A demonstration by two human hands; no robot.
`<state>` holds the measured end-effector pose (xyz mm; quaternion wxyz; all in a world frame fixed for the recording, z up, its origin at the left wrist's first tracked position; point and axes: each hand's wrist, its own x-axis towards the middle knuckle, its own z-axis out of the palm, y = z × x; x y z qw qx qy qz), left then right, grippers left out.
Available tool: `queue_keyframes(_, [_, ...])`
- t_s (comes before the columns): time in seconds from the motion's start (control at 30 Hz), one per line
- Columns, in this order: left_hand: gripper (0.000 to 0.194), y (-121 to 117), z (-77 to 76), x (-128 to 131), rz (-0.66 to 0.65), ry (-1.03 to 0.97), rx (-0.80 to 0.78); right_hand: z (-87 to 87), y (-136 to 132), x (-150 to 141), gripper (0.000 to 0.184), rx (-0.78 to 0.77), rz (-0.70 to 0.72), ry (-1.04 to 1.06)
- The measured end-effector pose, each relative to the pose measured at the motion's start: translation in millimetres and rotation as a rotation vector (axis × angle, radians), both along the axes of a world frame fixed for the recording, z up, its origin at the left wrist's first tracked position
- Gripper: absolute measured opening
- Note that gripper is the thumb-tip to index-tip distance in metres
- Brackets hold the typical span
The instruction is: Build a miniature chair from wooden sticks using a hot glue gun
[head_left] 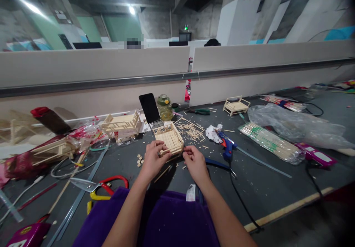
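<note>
A miniature bed-like frame made of thin wooden sticks (169,138) stands on the dark table before me. My left hand (155,159) grips its near-left edge, fingers curled over the slats. Close to its near-right corner is my right hand (195,162), thumb and fingertips pinched together; whatever they hold is too small to make out. Behind the frame a phone (149,108) leans on a stand. Cut stick pieces (192,130) lie heaped to the right. A blue glue gun (227,147) rests beyond my right hand, beside a crumpled white tissue (213,133).
Red-and-yellow-handled scissors (102,188) lie at left, near another stick model (120,123). A small stick model (236,105) stands at back right. Bagged sticks (271,143), clear plastic (296,123) and a cord (241,199) occupy the right. A low partition (111,66) borders the back.
</note>
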<state>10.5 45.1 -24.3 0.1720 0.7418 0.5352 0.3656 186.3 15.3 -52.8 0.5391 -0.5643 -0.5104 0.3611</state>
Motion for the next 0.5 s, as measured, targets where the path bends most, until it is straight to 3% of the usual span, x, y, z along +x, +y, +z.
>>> queue_keyframes(0.37, [0.007,1.8,-1.7,-1.2,-0.017,-0.027,-0.027,3.0,-2.2,-2.2,0.012,-0.033,-0.017,0.12])
queue_keyframes(0.5, [0.006,0.2,0.2,0.4,-0.013,-0.037,-0.021,11.8,-6.9,-10.1,0.022,-0.168,0.074,0.39])
